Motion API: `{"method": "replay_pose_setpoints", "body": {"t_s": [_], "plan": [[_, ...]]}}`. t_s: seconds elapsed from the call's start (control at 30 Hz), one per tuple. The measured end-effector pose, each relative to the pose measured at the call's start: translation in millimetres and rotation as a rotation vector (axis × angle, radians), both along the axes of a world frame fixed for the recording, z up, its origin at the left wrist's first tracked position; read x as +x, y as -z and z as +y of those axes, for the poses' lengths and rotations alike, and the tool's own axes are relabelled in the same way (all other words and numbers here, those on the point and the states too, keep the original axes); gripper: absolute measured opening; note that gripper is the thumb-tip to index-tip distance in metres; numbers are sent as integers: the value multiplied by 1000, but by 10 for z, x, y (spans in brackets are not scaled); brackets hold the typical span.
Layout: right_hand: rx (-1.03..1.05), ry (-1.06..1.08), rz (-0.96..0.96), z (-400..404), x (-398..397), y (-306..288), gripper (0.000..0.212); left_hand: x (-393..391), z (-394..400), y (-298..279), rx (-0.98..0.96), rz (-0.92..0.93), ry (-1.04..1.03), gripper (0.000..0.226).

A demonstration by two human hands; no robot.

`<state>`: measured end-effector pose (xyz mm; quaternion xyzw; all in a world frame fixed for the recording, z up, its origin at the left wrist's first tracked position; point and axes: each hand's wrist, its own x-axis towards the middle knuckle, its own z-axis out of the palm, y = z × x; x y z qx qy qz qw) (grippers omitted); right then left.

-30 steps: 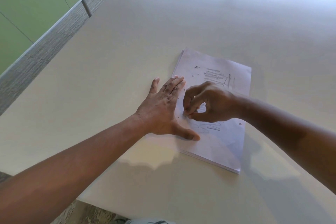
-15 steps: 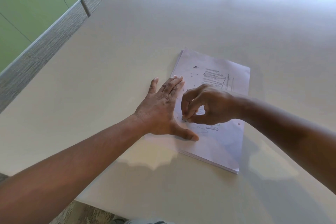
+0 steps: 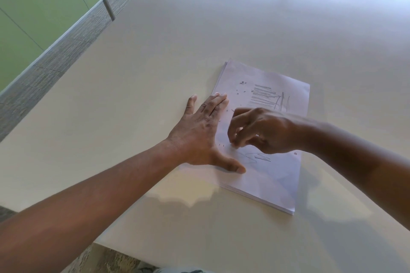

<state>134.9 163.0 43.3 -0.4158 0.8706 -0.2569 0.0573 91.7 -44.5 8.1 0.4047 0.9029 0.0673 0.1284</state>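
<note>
A stack of white paper (image 3: 273,175) lies on the table, and its top sheet carries pencil lines, scribbles and small dark specks. My left hand (image 3: 199,131) presses flat on the stack's left edge, fingers straight and thumb spread onto the sheet. My right hand (image 3: 264,131) hovers over the middle of the page with its fingers curled. Its fingertips pinch together right at the paper, above a scribble. What they pinch is too small to make out.
The broad cream table (image 3: 155,73) stretches far and to the right, with its near edge just below my left forearm. Grey floor (image 3: 44,73) and a green wall panel (image 3: 33,6) lie beyond the left edge, by a metal leg (image 3: 109,10).
My right hand has shifted slightly right and down over the page, with its fingers still pinched. The left hand and the stack have stayed put.
</note>
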Motion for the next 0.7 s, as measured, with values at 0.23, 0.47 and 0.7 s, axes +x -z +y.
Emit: {"method": "replay_pose_setpoints", "body": {"t_s": [0.23, 0.47, 0.7], "plan": [[-45, 30, 30, -47, -22, 56, 14, -8, 6, 0, -3, 8, 13, 164], [-13, 31, -20, 15, -40, 51, 15, -9, -2, 11, 6, 3, 1, 164], [-33, 60, 10, 49, 9, 87, 14, -3, 2, -5, 7, 2, 2, 164]]}}
